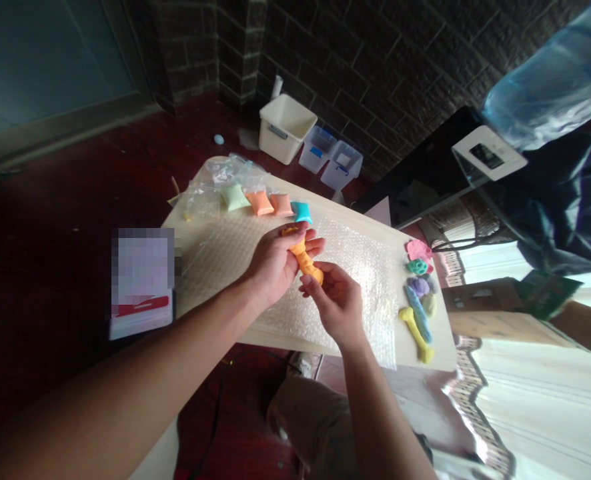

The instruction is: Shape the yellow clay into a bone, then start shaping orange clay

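Note:
An orange lump of modelling clay (304,259), long and bumpy with wider ends, is held between my two hands above the table. My left hand (278,263) cradles its upper part, the thumb lying along the far end and the fingers beneath. At the near end, my right hand (338,297) pinches the clay between thumb and fingers. Under both hands lies a sheet of bubble wrap (360,267). Just beyond my left hand sit a blue clay packet (302,212), a pink one (281,205), an orange one (260,203) and a pale green one (234,197).
Shaped clay pieces line the table's right end, among them a yellow bone shape (416,335), a blue stick (418,313) and a pink piece (418,251). Clear plastic bags (203,197) lie far left. Beyond the table stand a white bin (281,137) and clear boxes (343,167).

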Tool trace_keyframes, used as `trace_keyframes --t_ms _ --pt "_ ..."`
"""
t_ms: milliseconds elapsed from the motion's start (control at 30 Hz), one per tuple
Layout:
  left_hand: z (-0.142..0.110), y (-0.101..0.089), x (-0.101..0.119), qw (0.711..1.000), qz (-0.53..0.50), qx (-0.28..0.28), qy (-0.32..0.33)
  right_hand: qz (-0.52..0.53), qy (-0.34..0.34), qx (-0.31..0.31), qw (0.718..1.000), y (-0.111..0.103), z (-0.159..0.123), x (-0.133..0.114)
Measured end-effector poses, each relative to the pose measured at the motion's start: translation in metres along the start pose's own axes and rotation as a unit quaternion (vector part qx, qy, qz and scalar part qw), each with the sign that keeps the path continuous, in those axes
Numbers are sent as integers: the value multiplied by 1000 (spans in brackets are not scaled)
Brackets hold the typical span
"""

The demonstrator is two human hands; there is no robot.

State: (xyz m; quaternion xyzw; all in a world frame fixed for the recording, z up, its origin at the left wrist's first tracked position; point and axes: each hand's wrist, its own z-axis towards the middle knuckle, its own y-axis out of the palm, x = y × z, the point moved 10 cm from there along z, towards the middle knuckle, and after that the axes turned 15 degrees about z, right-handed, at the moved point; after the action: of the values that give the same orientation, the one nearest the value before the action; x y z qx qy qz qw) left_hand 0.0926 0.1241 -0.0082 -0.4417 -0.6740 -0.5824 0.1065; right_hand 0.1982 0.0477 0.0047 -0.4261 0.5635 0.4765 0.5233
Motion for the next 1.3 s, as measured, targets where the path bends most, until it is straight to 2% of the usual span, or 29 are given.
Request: trace_keyframes --t_ms 100,300,533,700,867,967,1067,1200,1300 --pt "-2 7 -1 999 29 -35 7 3 1 -9 1000 2 0 -3" --pt "-14 25 -18 976 178 -126 6 -1 -1 -5 1000 4 2 -8" --pt "-14 21 -16 968 228 -101 34 18 56 -41 997 7 2 0" --pt "-16 29 -19 949 278 -148 35 78 76 -47 993 5 1 7" --pt "-18 33 -22 958 230 -171 -8 73 75 -33 994 1 2 8" --pt "-19 35 -17 957 224 -183 -6 96 67 -36 992 4 3 4" --pt "-21 37 -15 946 247 -211 -7 160 102 -61 980 10 1 7" --pt "-30 44 -25 903 317 -290 -18 229 185 -142 945 25 -7 14" --pt "-35 47 -33 887 338 -314 -21 271 211 -139 929 26 -12 18"
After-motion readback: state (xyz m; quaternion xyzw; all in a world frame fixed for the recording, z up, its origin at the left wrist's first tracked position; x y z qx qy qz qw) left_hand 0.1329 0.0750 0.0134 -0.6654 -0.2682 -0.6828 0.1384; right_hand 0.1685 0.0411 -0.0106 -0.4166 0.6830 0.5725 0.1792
